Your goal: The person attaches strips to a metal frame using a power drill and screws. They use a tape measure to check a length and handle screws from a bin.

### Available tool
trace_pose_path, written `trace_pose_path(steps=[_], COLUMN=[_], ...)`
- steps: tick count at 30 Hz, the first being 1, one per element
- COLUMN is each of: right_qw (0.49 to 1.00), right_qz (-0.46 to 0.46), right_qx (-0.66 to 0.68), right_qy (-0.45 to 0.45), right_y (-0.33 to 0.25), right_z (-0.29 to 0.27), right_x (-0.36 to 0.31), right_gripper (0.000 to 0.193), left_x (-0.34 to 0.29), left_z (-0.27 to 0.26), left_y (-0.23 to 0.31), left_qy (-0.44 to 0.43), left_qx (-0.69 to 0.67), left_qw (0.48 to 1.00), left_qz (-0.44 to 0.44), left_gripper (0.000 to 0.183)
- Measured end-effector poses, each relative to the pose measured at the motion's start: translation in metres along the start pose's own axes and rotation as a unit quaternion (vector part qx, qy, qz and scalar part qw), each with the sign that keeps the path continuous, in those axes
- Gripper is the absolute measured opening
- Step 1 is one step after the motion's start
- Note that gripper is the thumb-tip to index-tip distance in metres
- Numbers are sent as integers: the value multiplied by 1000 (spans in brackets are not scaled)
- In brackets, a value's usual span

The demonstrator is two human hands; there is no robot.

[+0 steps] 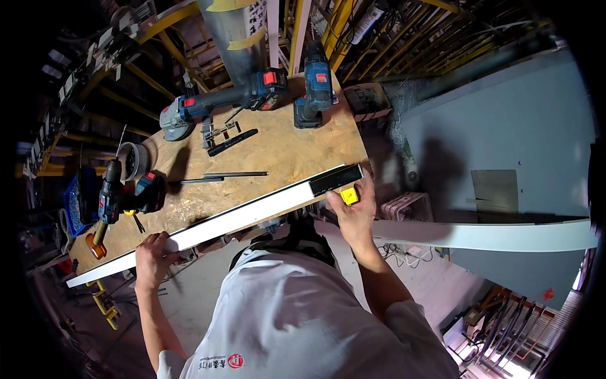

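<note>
A long white profile strip (246, 210) lies slantwise along the near edge of the wooden workbench, its left end sticking out past the bench. My left hand (153, 259) is closed round the strip near that left end, thumb toward the top. At the other end, a black section (336, 180) covers the strip. There my right hand (355, 211) is closed on a small yellow tape measure (350, 196), with fingers reaching round the strip's end. Whether any tape blade is drawn out cannot be made out.
On the workbench (290, 148) lie an angle grinder (214, 101), a blue cordless drill (315, 88), another drill (113, 196), thin black strips (237, 174) and a round tub (134, 161). Yellow racks stand behind. A grey panel (505, 139) and a crate (407, 207) are on the right.
</note>
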State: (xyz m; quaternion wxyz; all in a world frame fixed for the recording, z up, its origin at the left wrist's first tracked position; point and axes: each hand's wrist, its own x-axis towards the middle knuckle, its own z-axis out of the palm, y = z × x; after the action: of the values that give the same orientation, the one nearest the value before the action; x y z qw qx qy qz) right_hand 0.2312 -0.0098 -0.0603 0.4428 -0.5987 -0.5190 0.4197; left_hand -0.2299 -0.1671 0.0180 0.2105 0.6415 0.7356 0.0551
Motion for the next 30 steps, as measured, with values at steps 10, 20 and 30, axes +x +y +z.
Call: trace_pose_path(steps=[10,20,30], right_qw=[978,856,907], right_qz=[63,-380,-166], right_qx=[114,-326,-377], right_qy=[160,-132,84], right_y=[15,-28,15], right_z=[-10,19,-59], right_x=[31,-16,3], right_gripper=[71,55,61], left_x=[-22,-19,-20], left_z=[-23,-21,-16], left_y=[-14,-13,-32], left_qy=[-15,-3,-18], left_qx=[4,-13,18], left_qw=[992,990,995], left_qz=[-123,-143,-99], left_gripper=[49,51,51])
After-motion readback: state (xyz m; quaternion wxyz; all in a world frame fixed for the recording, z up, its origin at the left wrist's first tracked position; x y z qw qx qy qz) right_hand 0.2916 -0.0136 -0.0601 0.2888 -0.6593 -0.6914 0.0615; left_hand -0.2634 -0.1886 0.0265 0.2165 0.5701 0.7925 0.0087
